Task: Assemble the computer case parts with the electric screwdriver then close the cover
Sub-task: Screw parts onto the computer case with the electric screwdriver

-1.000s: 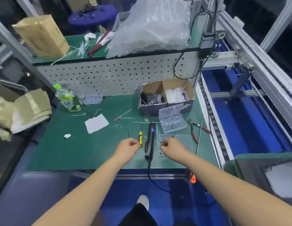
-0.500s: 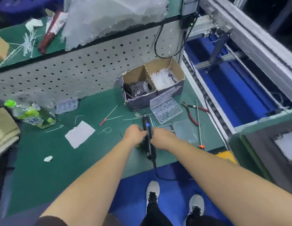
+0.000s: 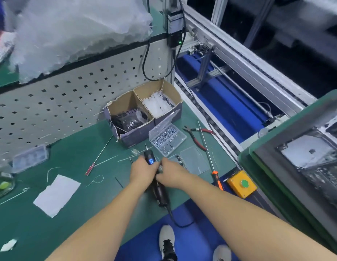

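The task looks to be at its very start. The case (image 3: 305, 166) lies at the right edge of the view, on a separate green surface, well apart from both hands. Its inside seems open to the camera, with a pale plate and dark parts visible, so I judge the cover is not yet closed; I cannot make out a separate cover. Nothing in this view shows any screw already driven into it.

The counter (image 3: 51, 232) with its green mat carries the tools. A cardboard box (image 3: 143, 117) with two compartments stands at the back, against the pegboard. Just in front of it is an open clear screw box (image 3: 166, 138) with many small silver screws, so the supply is ready.

The screwdriver (image 3: 160, 193) lies on the counter near the front edge, its cable hanging down over the edge. The left hand (image 3: 142, 171) is curled around its upper part, just below the blue-lit display. The right hand (image 3: 171, 175) meets it from the other side; its fingers seem to touch the tool, but I cannot tell if they really grip it.

So what is left is nearly everything: to bring the tool to the case, to take screws, to fasten the parts, and to close the cover.
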{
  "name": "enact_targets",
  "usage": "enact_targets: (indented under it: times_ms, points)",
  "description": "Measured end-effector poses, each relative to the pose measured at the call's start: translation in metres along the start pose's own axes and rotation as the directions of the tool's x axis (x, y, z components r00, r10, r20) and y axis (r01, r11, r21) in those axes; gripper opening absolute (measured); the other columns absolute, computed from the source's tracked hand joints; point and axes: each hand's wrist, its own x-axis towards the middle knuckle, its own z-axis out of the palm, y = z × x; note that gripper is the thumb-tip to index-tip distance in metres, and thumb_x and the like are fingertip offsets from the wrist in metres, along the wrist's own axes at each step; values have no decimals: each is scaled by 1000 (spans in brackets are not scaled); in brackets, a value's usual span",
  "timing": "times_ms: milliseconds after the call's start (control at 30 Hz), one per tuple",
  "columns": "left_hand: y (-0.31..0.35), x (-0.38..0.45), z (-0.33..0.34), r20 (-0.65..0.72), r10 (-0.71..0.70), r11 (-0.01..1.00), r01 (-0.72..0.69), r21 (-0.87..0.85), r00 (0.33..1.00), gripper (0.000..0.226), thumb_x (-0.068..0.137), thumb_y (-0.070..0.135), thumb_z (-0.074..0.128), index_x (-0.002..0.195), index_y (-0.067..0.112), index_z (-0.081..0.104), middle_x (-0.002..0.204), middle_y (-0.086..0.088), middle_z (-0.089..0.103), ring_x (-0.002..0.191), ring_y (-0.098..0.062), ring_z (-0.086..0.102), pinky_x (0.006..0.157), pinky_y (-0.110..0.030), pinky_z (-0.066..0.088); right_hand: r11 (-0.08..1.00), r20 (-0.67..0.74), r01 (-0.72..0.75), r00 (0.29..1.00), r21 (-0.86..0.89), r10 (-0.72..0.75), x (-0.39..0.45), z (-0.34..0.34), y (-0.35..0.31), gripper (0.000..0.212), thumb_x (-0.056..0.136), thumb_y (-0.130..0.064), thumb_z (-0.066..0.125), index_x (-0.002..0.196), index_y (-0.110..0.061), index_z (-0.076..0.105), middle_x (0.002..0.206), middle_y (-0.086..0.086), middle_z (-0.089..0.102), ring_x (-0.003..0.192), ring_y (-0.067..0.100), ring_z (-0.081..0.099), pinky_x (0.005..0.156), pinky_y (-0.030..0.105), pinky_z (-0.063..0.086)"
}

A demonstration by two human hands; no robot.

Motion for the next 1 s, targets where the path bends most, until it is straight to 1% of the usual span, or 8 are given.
enact_targets:
  times_ms: [100, 267, 433, 500, 567, 733, 867, 1000]
  points:
    - [20, -21, -19, 58, 88, 986, -79, -148, 994, 16, 77, 32, 75, 88, 23, 69, 84, 4, 73, 82, -21, 68, 71, -33, 52, 985, -28, 60, 998, 159, -56, -21, -29, -5, 42, 87, -30, 69, 122, -19, 48, 111, 6, 66, 88, 20, 64, 72, 34, 53]
    - [85, -69, -26, 100, 271, 927, -232, -294, 957, 8, 80, 21, 74, 84, 25, 68, 66, 16, 73, 54, 4, 64, 46, -13, 42, 908, -112, 114, 991, 402, -75, -84, -77, 24, 55, 80, -20, 78, 124, -24, 44, 97, -3, 67, 63, -1, 66, 45, 20, 51]
    - [163, -140, 18, 185, 401, 886, -329, -326, 897, 16, 83, 11, 76, 87, 17, 62, 64, 5, 72, 56, -7, 67, 50, -30, 54, 893, -252, 151, 967, 424, -43, -167, -118, 90, 55, 83, -14, 70, 131, -20, 45, 96, 4, 67, 70, 19, 63, 54, 29, 52]
    - [197, -174, 44, 171, 442, 872, -376, -313, 881, 19, 87, 21, 77, 91, 17, 58, 71, 2, 70, 65, -17, 69, 57, -37, 55, 888, -309, 147, 951, 436, -6, -204, -134, 122, 59, 84, -14, 69, 138, -17, 44, 103, 8, 67, 75, 24, 65, 58, 36, 54]
    - [228, -207, 69, 125, 505, 847, -463, -261, 854, 25, 88, 31, 76, 98, 15, 60, 77, 0, 67, 73, -25, 68, 62, -38, 54, 866, -368, 162, 929, 473, 27, -242, -146, 155, 48, 83, -15, 69, 125, -17, 48, 99, 8, 64, 69, 25, 64, 51, 38, 56]
    - [291, -286, 128, 103, 665, 734, -622, -274, 740, 37, 85, 52, 74, 100, 22, 58, 88, -2, 69, 84, -24, 67, 76, -41, 52, 860, -559, 212, 823, 464, 99, -333, -173, 235, 56, 63, -39, 63, 117, -25, 57, 98, -4, 65, 87, 18, 62, 60, 17, 42]
    - [328, -347, 167, 125, 729, 670, -665, -330, 673, 31, 84, 62, 64, 91, 34, 52, 85, 8, 65, 78, -6, 62, 63, -30, 44, 863, -615, 193, 772, 467, 160, -393, -184, 306, 34, 88, -34, 60, 121, -29, 64, 94, -3, 72, 62, 2, 63, 49, 16, 49]
    - [356, -393, 198, 290, 754, 656, -653, -378, 589, 34, 85, 59, 65, 102, 32, 54, 93, -2, 68, 81, -20, 68, 61, -33, 48, 848, -642, 117, 709, 516, 293, -439, -184, 360, 22, 98, -26, 50, 110, -20, 67, 88, 5, 74, 60, 13, 68, 52, 33, 57]
